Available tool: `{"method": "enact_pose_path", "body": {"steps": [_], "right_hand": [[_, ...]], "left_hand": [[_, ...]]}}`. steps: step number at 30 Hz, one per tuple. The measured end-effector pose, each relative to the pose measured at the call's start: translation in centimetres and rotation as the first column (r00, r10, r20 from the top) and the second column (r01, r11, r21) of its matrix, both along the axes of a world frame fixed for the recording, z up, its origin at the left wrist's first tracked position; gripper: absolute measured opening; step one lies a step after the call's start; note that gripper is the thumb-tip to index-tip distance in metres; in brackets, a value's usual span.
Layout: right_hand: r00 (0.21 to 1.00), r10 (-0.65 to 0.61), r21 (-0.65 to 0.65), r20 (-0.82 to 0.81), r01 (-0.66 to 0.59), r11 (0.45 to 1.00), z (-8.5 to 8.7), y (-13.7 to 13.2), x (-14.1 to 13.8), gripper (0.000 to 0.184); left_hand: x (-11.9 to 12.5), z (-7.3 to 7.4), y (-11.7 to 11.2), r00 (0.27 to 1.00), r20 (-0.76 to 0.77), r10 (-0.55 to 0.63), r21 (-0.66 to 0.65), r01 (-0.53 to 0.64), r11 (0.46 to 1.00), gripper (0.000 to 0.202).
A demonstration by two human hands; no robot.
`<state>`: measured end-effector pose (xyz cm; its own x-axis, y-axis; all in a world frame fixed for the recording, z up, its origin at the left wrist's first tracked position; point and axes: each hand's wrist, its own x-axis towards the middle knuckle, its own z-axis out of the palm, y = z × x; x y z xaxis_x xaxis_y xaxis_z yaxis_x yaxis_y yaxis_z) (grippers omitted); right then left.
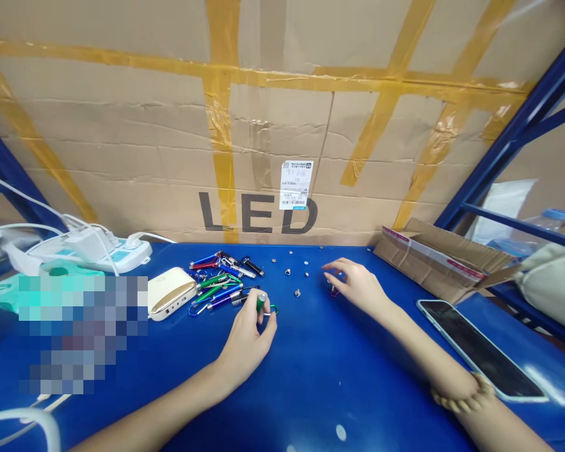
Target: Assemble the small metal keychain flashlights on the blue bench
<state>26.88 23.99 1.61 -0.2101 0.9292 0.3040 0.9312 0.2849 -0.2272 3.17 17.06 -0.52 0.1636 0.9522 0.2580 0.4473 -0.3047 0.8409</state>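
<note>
My left hand (248,333) is closed around a small green keychain flashlight (260,303), its silvery end pointing up. A green carabiner clip (275,309) shows beside the fingers. To the left of that hand lies a pile of similar keychain flashlights (223,282) in blue, green, red, black and silver. Over the tabletop on the right, my right hand (358,285) has its fingers stretched and apart. A tiny reddish and gold part (334,290) shows just below its fingers. Small metal pieces, among them a silver cap (297,292), are scattered between the hands.
A white and gold box-shaped device (172,293) lies left of the pile, near a white power strip (132,251) with cables. On the right are a black-screened phone (483,348) and an open cardboard box (433,260). A large taped carton (169,157) stands behind the blue table (301,389).
</note>
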Motion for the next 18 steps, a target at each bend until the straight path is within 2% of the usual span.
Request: {"method": "enact_pose_path", "body": {"steps": [4, 8, 11, 18], "right_hand": [[0.99, 0.094, 0.013, 0.103, -0.096, 0.995, -1.6, 4.8, 0.9, 0.031], [0.968, 0.009, -0.003, 0.25, -0.009, 1.0, -2.4, 8.6, 0.1, 0.034], [0.962, -0.016, -0.013, 0.273, 0.021, 1.0, -2.4, 9.4, -0.5, 0.029], [0.959, -0.106, 0.04, 0.265, 0.099, 0.994, -2.1, 8.6, -0.4, 0.025]], "left_hand": [[-0.1, 0.4, -0.1, 0.997, 0.027, -0.067, 0.13, 0.063, 0.99, 0.016], [-0.3, 0.8, -0.1, 0.99, 0.036, -0.135, 0.201, 0.125, 0.972, 0.025], [-0.6, 0.6, 0.0, 0.99, 0.004, -0.144, 0.201, 0.14, 0.97, 0.026], [-1.1, -0.6, 0.9, 0.988, -0.062, -0.142, 0.206, 0.152, 0.967, 0.029]]}}
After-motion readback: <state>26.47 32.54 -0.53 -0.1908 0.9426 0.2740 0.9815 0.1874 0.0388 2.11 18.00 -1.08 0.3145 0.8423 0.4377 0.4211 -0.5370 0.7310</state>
